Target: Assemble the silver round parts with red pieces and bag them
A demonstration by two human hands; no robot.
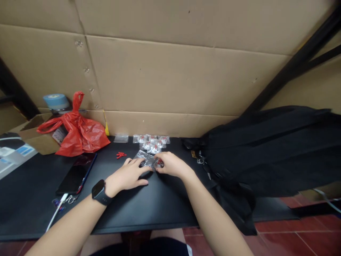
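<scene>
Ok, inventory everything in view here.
Table: 1, black, below
Cardboard wall: 1, brown, back
Frame bars: several, black, sides
Floor: 1, red, bottom
Round item: 1, clear and red, centre
Loose bag: 1, clear, centre
Packets: about six, clear and red, centre
Flat bags: several, clear, centre left
Red pieces: several, red, centre left
Plastic bag: 1, red, back left
Yellow strip: 1, yellow, left
Cardboard box: 1, brown, left
Container: 1, blue-topped, left
White item: 1, white, far left
Phone: 1, dark, left
Cords: at least 2, white, both sides
Metal rings: several, silver, both sides
Cloth item: 1, black, right
Watch: 1, black, left wrist
Left hand: 1, at loose bag
Right hand: 1, holding round item
Legs: 2, bottom centre
</scene>
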